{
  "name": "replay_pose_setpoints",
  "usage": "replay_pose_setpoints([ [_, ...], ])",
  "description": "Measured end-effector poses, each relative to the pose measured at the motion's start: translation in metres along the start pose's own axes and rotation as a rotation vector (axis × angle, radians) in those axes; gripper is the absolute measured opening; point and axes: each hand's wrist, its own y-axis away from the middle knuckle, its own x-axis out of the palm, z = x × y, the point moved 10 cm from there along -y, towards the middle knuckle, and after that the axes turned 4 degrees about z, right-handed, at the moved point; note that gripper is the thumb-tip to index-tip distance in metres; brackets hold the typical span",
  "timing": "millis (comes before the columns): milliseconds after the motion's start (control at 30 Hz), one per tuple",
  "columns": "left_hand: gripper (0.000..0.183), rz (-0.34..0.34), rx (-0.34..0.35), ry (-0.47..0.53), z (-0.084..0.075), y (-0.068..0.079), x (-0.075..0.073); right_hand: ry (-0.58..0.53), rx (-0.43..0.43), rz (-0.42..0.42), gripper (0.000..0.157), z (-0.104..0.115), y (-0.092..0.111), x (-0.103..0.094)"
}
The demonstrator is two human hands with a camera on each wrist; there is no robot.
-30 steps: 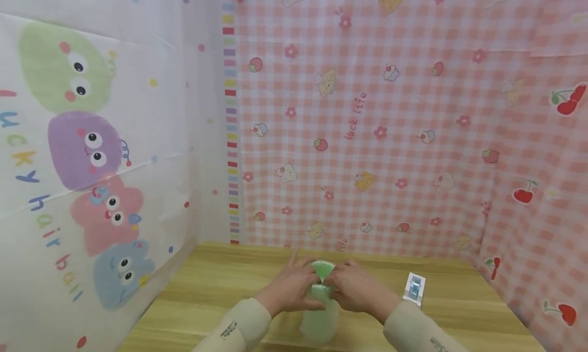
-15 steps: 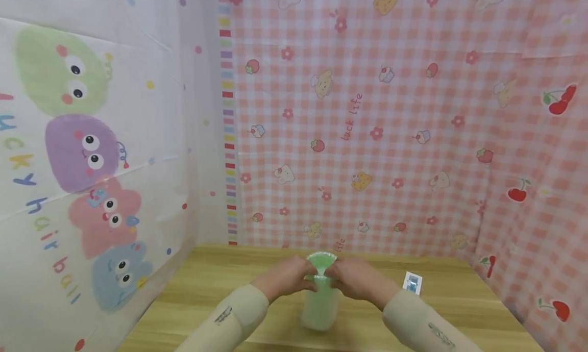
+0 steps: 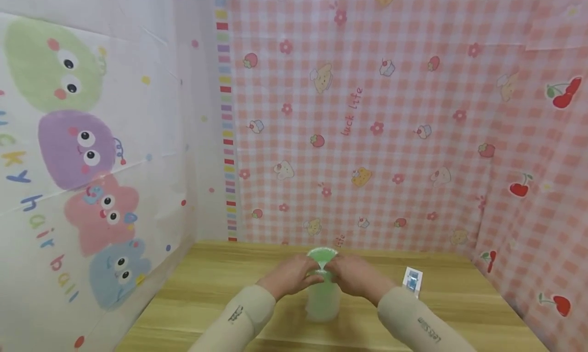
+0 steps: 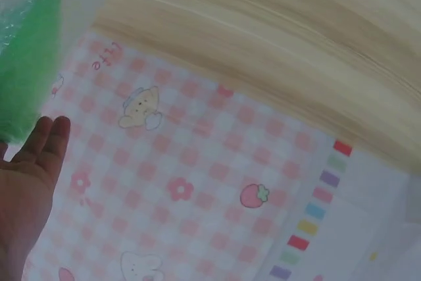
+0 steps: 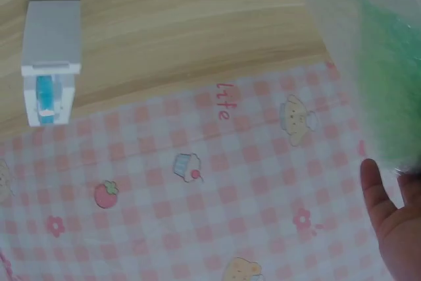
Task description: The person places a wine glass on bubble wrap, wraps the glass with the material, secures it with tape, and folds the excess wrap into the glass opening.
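A clear plastic bag with light green contents stands upright in front of me, pinched in at the neck with its top fanned out above. My left hand grips the neck from the left, its thumb pointing inward. From the other side my right hand holds the same neck, fingertips hidden behind the plastic. In the left wrist view the bag's green top shows beside the left hand's fingers. The right wrist view has the bag's green part just above the right hand.
A small white box with a blue-teal part lies on the wooden table, to the right of the right hand. Behind rises a pink checked cloth; a white cloth with cartoon figures hangs at the left.
Both hands and the bag have shifted a little away from me, higher in the head view. The left hand's spread fingers have drawn in around the neck. The view has tilted slightly.
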Motion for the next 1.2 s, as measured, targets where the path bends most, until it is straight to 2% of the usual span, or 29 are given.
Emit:
replay_pose_setpoints([
  [200,0.032,0.018,-0.024,0.021,0.006,0.000,-0.002,0.051,0.002,-0.081,0.026,-0.003,0.000,-0.006],
  [433,0.035,0.040,-0.018,0.012,0.005,-0.003,0.003,0.105,-0.001,-0.174,0.017,-0.006,0.003,-0.010],
  [600,0.036,0.082,-0.058,0.058,0.007,-0.004,0.003,0.124,0.008,-0.182,0.016,-0.007,0.003,-0.009],
  [700,0.039,0.117,-0.088,0.070,0.007,-0.003,0.003,0.098,0.040,-0.153,0.020,-0.009,0.003,-0.006],
  [800,0.042,0.123,-0.120,0.094,0.008,-0.002,0.002,0.060,0.072,-0.112,0.026,-0.012,0.005,-0.002],
  [933,0.043,0.077,-0.151,0.139,0.011,0.000,0.000,0.002,0.092,-0.099,0.035,-0.015,0.010,0.001],
  [1200,0.039,-0.063,-0.139,0.159,0.015,0.003,-0.013,-0.052,0.133,-0.124,0.048,-0.026,0.014,-0.004],
])
